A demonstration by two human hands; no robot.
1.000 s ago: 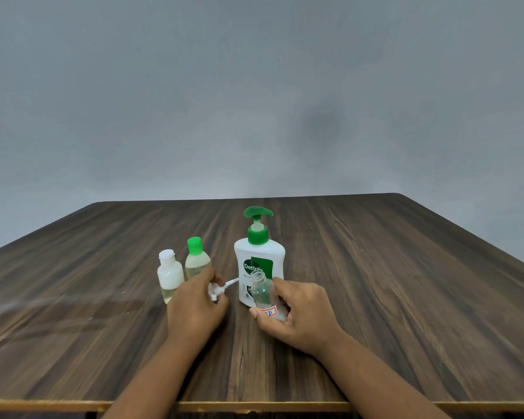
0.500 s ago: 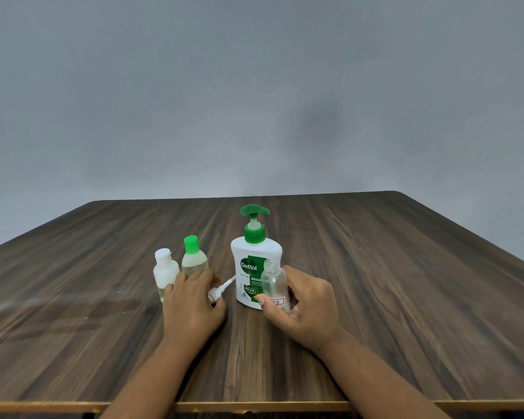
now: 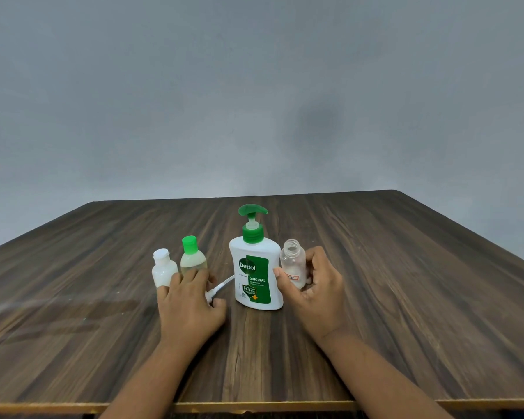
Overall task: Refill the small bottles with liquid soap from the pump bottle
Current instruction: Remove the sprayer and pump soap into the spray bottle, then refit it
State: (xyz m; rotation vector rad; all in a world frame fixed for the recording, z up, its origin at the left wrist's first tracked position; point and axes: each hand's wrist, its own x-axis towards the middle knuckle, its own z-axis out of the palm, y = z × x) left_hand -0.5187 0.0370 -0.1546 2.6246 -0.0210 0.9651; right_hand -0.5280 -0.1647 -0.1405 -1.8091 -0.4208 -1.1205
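Dark wood-grain tabletop (image 3: 406,297) under everything. White plastic pump bottle (image 3: 254,267) with green pump head and green label, upright near the tabletop's middle.

Right hand (image 3: 315,291), just right of the pump bottle: grips a small clear bottle (image 3: 292,261) of plastic, thumb in front, fingers curled round behind. Left hand (image 3: 188,303), left of the pump bottle: rests on the tabletop, thumb and curled fingers holding a white spray top (image 3: 218,290) with a thin tube.

Clear bottle: upright, uncapped, just beside the pump bottle's right side; base hidden by the hand.

Small translucent green-capped bottle (image 3: 192,258), upright, left of the pump bottle, beyond the left fingers. Small white bottle (image 3: 162,269) with white cap, farther left, just beside it.

Spray top: tube tip pointing toward the pump bottle.
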